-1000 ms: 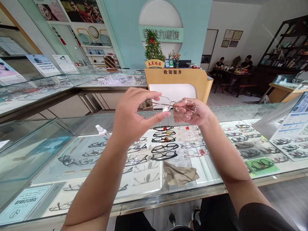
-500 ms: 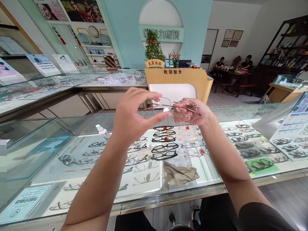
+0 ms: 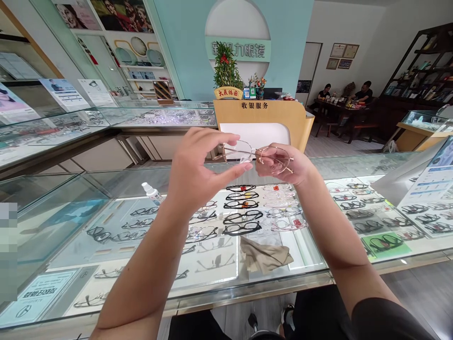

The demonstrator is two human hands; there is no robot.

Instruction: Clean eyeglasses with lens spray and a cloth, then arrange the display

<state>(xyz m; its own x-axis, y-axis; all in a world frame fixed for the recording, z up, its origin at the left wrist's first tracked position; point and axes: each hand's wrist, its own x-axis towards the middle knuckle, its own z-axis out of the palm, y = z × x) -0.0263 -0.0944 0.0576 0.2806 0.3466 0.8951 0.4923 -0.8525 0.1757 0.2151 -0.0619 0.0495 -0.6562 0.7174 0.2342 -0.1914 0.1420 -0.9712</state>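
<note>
At center, left hand (image 3: 198, 170) and right hand (image 3: 296, 165) hold wire glasses (image 3: 254, 152); the left forearm (image 3: 152, 264) partly hides spectacles (image 3: 208, 233) inside the glass bench (image 3: 247, 293).

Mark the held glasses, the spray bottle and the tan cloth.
Held glasses (image 3: 254, 150): head view, on the bridge between the lenses.
Spray bottle (image 3: 153, 194): head view, on the white body below the nozzle.
Tan cloth (image 3: 267, 256): head view, on the folded middle.

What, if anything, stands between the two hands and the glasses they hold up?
Nothing visible: the left hand and the right hand both hold the glasses, raised above the counter. The brown cloth lies lower, on the counter, not between them.
</note>
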